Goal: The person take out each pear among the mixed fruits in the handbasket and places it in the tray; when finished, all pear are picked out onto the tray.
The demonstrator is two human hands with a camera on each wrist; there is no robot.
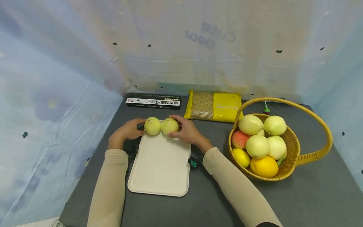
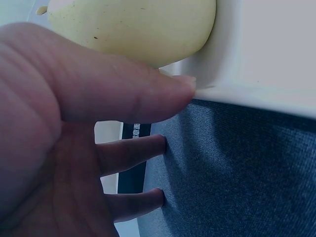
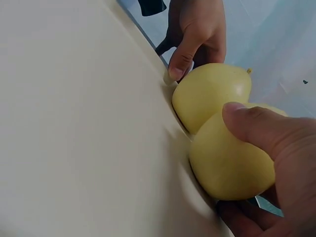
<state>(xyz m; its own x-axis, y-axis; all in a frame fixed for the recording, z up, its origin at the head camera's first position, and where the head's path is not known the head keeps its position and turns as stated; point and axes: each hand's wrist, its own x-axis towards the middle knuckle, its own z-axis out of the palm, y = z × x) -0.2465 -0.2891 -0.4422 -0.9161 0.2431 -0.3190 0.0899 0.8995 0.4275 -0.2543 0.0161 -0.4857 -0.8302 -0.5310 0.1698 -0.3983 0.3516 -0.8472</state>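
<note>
Two pale yellow pears, the left pear (image 1: 152, 126) and the right pear (image 1: 167, 126), stood side by side and touching at the far end of a cream tray (image 1: 160, 170). The setting-down of this pair looked nearly done: both appeared to rest on the tray, though the right one was not yet let go. More pale fruit (image 1: 257, 146) lay in the basket — whether any of it belonged to the same work could not be told.

Both stem ends faced up and toward the far side. From the head the pears looked almost round, their long axes foreshortened; the left wrist view showed the left one longer along its stem line. Whether they stood quite upright was unclear.

The right hand (image 1: 188, 130) grasped the right pear, its grip set between thumb and fingers. The left hand (image 1: 129, 130) had its grip loose, thumb beside the left pear at the tray's rim and fingers outside it, clasping nothing.

Beyond the tray, a black box (image 1: 153, 101) and a yellow pasta bag (image 1: 227, 107) lay on the grey tabletop (image 1: 158, 211). To the right stood the wicker basket (image 1: 293, 148) — also holding a reddish fruit (image 1: 240, 139) and an orange one (image 1: 264, 167).
</note>
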